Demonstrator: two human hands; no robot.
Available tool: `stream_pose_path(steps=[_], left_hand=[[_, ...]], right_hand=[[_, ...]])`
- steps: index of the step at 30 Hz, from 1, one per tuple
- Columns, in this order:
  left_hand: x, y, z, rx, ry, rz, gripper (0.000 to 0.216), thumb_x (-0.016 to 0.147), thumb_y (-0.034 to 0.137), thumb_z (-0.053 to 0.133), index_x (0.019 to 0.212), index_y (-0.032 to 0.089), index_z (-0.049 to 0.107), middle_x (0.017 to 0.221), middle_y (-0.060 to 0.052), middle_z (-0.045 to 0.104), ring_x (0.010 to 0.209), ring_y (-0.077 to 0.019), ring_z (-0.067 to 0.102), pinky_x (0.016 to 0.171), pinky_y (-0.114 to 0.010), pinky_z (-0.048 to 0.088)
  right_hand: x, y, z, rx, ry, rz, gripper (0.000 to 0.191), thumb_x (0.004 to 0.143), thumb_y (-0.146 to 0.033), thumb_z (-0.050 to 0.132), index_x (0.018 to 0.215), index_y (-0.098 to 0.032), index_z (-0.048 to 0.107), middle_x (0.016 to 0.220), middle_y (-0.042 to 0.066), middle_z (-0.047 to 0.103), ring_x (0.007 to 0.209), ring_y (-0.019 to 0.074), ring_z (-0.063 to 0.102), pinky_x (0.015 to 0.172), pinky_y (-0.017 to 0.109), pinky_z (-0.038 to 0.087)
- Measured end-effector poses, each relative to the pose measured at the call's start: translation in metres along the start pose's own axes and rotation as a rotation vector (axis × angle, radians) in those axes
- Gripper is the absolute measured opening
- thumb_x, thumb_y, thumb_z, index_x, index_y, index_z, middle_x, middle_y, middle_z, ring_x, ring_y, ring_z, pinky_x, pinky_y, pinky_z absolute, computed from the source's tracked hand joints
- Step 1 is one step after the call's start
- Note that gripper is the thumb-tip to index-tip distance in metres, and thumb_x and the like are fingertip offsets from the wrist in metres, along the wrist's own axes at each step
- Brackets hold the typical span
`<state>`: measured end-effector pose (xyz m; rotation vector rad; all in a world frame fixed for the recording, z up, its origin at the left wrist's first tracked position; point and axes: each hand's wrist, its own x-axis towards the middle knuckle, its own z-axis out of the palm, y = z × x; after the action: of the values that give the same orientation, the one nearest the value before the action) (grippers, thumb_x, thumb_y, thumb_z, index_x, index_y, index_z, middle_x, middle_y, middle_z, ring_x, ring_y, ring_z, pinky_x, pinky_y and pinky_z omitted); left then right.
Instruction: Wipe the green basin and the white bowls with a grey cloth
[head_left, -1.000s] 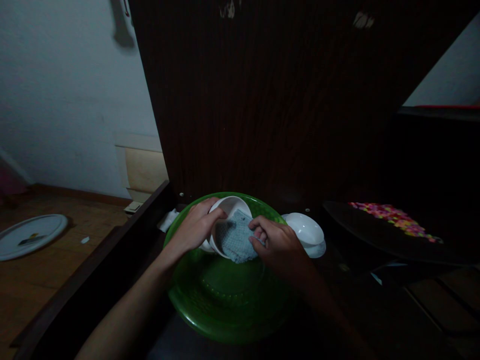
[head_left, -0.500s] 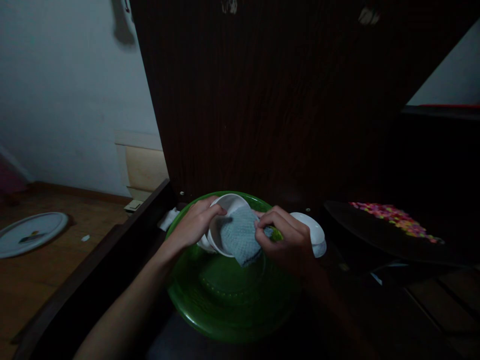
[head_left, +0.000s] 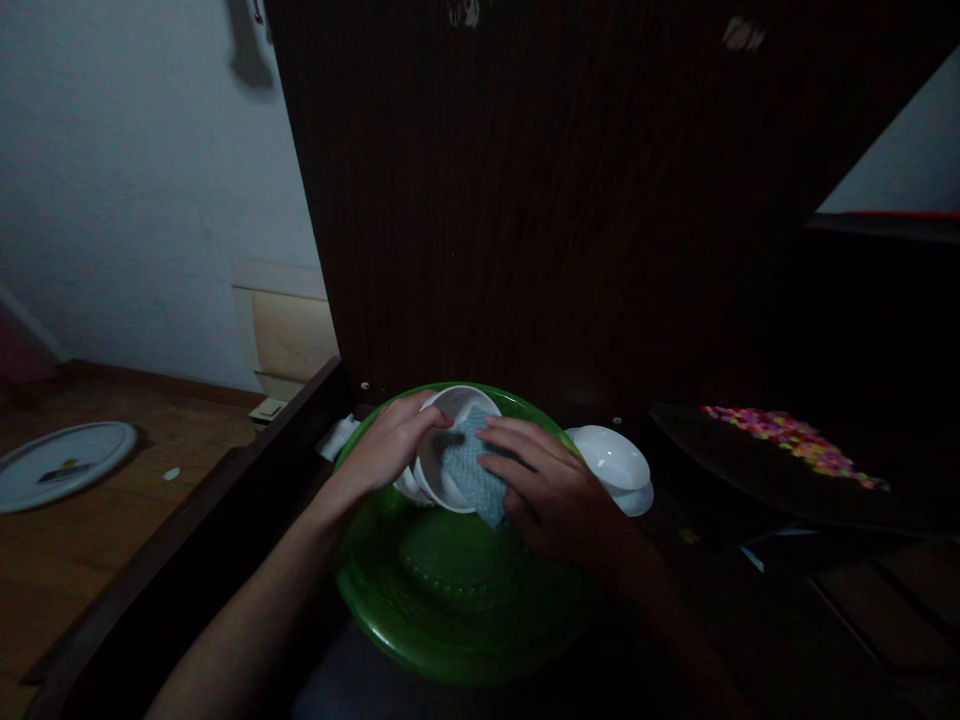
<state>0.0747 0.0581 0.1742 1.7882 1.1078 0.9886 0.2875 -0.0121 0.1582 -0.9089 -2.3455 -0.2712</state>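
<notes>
My left hand (head_left: 397, 437) grips a white bowl (head_left: 435, 478) by its left rim, thumb inside and fingers behind. The bowl is tilted with its mouth toward the right, above a green basin (head_left: 457, 600). A light grey-blue knitted cloth (head_left: 478, 468) lies partly inside the bowl and hangs over its lower right rim. My right hand (head_left: 544, 485) rests over the cloth with its fingers bent, pressing it toward the bowl. Another white dish (head_left: 409, 487) shows partly beneath the held bowl, mostly hidden.
White bowls (head_left: 613, 460) stand just right of the basin. Farther right is a dark surface with a band of colourful pieces (head_left: 791, 440). A dark wooden panel (head_left: 525, 220) rises behind the basin. On the floor at left lies a white round lid-like object (head_left: 90, 455).
My right hand has shifted left onto the cloth, its fingers now spread across it instead of pinching its edge. My left hand and the bowl stay nearly in place.
</notes>
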Motion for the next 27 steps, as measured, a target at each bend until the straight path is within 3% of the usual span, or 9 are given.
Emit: stream_pose_path(steps=[3,6,8,12,15,20,27], left_hand=[[0.0,0.0,-0.001,-0.005,0.015,0.023,0.02,0.075,0.036,0.051,0.074,0.024,0.066,0.085,0.0,0.072,0.093,-0.0259,0.062,0.084,-0.031,0.048],[0.0,-0.001,-0.003,-0.002,0.011,0.031,0.022,0.075,0.036,0.05,0.077,0.024,0.068,0.088,-0.001,0.073,0.093,-0.0262,0.062,0.082,-0.031,0.048],[0.001,-0.001,-0.004,0.025,-0.003,0.021,0.024,0.075,0.036,0.049,0.08,0.024,0.068,0.089,-0.001,0.073,0.093,-0.0261,0.062,0.082,-0.031,0.047],[0.002,-0.001,-0.004,0.094,-0.026,0.037,0.023,0.074,0.035,0.046,0.075,0.021,0.065,0.084,-0.002,0.07,0.087,-0.0251,0.061,0.08,-0.032,0.045],[0.001,0.002,-0.003,0.114,-0.002,0.079,0.022,0.072,0.033,0.045,0.073,0.02,0.063,0.083,-0.002,0.069,0.085,-0.0243,0.06,0.08,-0.032,0.044],[-0.004,0.007,-0.002,0.09,0.015,0.108,0.026,0.068,0.032,0.044,0.074,0.018,0.065,0.082,-0.002,0.068,0.083,-0.0239,0.058,0.076,-0.032,0.044],[-0.011,0.007,0.009,0.045,0.178,0.187,0.05,0.069,0.033,0.046,0.108,0.014,0.072,0.104,-0.007,0.071,0.096,-0.0274,0.061,0.082,-0.034,0.046]], right_hand=[[-0.002,-0.005,0.0,0.107,-0.171,0.004,0.048,0.096,-0.028,0.05,0.14,-0.009,0.053,0.146,0.018,0.056,0.139,0.0266,0.049,0.115,0.047,0.043],[-0.006,-0.004,0.011,0.086,-0.253,0.025,0.069,0.093,-0.049,0.06,0.146,-0.006,0.048,0.149,0.021,0.05,0.143,0.0307,0.044,0.117,0.05,0.04],[-0.009,-0.002,0.021,0.023,-0.272,0.027,0.071,0.089,-0.048,0.066,0.145,-0.008,0.05,0.15,0.02,0.05,0.143,0.0312,0.043,0.118,0.051,0.039],[-0.011,-0.001,0.039,-0.08,-0.307,0.005,0.055,0.092,-0.03,0.067,0.142,-0.01,0.054,0.149,0.017,0.051,0.142,0.0291,0.045,0.118,0.048,0.04],[-0.011,-0.003,0.041,-0.121,-0.277,-0.025,0.046,0.095,-0.025,0.063,0.137,-0.006,0.058,0.145,0.019,0.056,0.139,0.0296,0.049,0.118,0.046,0.041],[-0.004,-0.014,0.033,-0.104,-0.216,-0.019,0.043,0.096,-0.035,0.064,0.13,-0.009,0.063,0.136,0.02,0.064,0.131,0.0298,0.058,0.112,0.044,0.048],[0.013,-0.049,0.041,0.169,0.033,0.236,0.029,0.099,-0.025,0.054,0.12,-0.01,0.068,0.124,0.016,0.072,0.118,0.0259,0.067,0.107,0.04,0.053]])
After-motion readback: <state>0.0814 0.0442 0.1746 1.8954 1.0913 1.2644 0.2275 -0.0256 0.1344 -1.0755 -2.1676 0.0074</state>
